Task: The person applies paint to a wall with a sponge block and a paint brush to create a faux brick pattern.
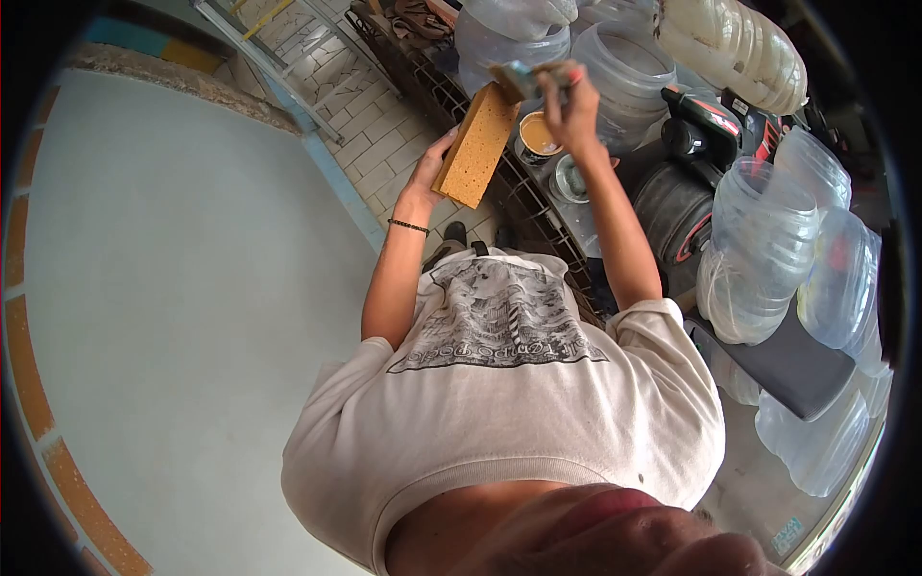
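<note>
My left hand [428, 171] grips an ochre-yellow brick [476, 154] by its side and lower end, holding it up at a slant. Closed around a paintbrush [519, 81], my right hand [573, 113] is just above the brick's far end. The bristles overlap the top edge of the brick in this view. Below the right hand is an open paint can [538, 137] with ochre paint inside. A small glass jar [570, 180] stands close to the can.
Cut clear plastic bottles [759, 250] crowd the right side, around a black-and-red machine [687, 206]. More big bottles [624, 72] stand beyond my right hand. A metal ladder [279, 58] rests on the tiled floor [375, 144]. A pale grey wall [202, 288] rises at left.
</note>
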`<state>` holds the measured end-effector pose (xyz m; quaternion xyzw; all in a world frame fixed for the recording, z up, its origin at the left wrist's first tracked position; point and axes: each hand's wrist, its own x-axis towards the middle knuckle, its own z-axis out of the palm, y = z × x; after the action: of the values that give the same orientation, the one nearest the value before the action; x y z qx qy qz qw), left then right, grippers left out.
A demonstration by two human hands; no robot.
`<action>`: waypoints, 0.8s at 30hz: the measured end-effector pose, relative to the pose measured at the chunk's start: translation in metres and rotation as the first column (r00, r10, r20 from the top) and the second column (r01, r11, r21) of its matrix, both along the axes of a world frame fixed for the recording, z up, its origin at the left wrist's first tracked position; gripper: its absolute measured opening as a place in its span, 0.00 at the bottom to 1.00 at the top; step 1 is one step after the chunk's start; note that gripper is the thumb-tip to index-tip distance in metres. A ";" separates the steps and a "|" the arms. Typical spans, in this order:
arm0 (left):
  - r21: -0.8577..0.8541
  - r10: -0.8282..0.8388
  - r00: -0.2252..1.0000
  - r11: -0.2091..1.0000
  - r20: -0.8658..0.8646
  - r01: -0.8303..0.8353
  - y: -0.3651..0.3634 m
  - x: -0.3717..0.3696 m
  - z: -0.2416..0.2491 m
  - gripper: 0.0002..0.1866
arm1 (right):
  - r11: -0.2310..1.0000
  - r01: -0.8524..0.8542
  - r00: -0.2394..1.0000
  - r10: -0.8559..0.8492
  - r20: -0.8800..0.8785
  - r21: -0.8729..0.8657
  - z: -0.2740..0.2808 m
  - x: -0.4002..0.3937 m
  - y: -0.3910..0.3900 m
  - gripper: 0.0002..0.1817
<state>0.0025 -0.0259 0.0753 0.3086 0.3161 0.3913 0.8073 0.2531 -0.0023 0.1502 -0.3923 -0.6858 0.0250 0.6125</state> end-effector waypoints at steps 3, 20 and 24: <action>-0.104 -0.004 0.996 0.994 0.085 0.013 0.007 -0.005 -0.025 0.26 | 0.959 -0.282 0.933 0.269 0.240 0.022 -0.006 -0.035 -0.038 0.14; -0.112 -0.089 0.992 0.989 0.087 0.099 0.014 0.004 -0.039 0.25 | 0.961 -0.168 0.967 0.118 -0.224 -0.221 -0.013 0.010 0.016 0.09; -0.045 -0.020 0.997 0.999 0.068 0.023 0.003 0.007 -0.014 0.25 | 0.987 0.015 0.994 -0.032 -0.105 -0.161 -0.008 0.031 0.025 0.06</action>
<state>0.0093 -0.0230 0.0616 0.2800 0.2943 0.3854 0.8286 0.2840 0.0228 0.1423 -0.4464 -0.6429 0.0936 0.6154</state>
